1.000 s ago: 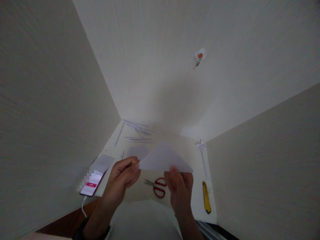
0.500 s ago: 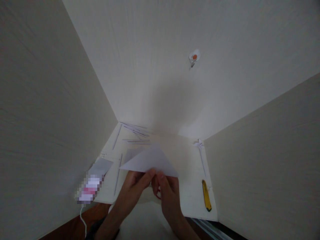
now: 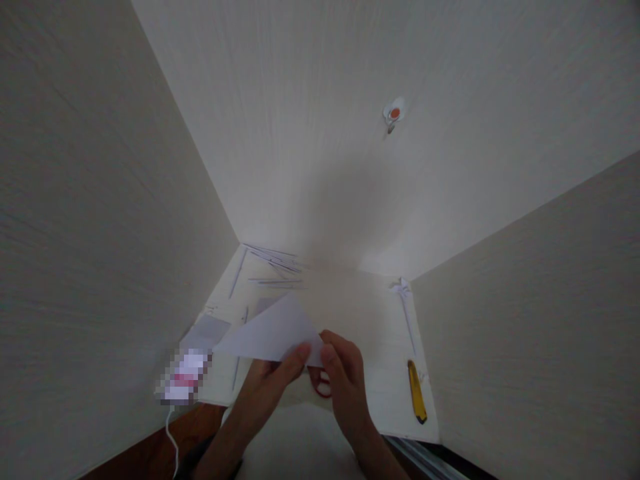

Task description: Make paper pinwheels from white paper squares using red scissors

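While pinching folded paper (image 3: pixel 267 335), both hands (image 3: pixel 310 377) thumb-to-thumb.

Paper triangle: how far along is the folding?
Done: the paper is already a folded triangle. In hand: left hand and right hand pinch its right corner above the table. Left: red scissors and yellow cutter lie untouched.

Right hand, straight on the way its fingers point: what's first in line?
The folded white paper that the right hand already pinches. Past it, probably the thin paper strips near the back wall, though depth is unclear.
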The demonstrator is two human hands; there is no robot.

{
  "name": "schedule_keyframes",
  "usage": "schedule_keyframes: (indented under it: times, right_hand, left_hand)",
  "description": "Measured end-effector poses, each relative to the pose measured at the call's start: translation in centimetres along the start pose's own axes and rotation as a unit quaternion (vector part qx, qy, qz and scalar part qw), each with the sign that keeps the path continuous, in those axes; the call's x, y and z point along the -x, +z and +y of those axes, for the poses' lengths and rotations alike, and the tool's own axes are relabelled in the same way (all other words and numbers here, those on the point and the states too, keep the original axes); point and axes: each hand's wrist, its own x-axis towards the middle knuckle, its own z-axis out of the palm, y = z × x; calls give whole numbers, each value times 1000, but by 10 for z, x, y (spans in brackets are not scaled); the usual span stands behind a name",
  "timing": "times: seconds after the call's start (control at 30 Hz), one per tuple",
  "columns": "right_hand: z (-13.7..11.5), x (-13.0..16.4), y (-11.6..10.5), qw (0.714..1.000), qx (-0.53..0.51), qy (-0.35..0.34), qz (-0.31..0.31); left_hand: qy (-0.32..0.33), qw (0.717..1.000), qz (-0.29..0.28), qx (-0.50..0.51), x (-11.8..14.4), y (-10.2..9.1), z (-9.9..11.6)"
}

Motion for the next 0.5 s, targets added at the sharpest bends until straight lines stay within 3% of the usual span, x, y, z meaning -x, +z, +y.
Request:
schedule_keyframes:
  times: [0.1,0.23,0.4,0.5]
  right_hand:
    - [18,-4,-8,998,59,17,-5]
    - [75,-13,-28,973,207,89,-43]
    - [168,8,-47,889,401,196,-105]
    - [210,32,-50,838,471,238,-141]
  left_hand:
    - [13,1000,-6,-6,-7,-6,-2]
    - [52,998,-24,-9,-14,-9,-1]
    - [88,993,-68,-30,-11,-2,6]
    - [97,990,-86,-61,-9,3,11]
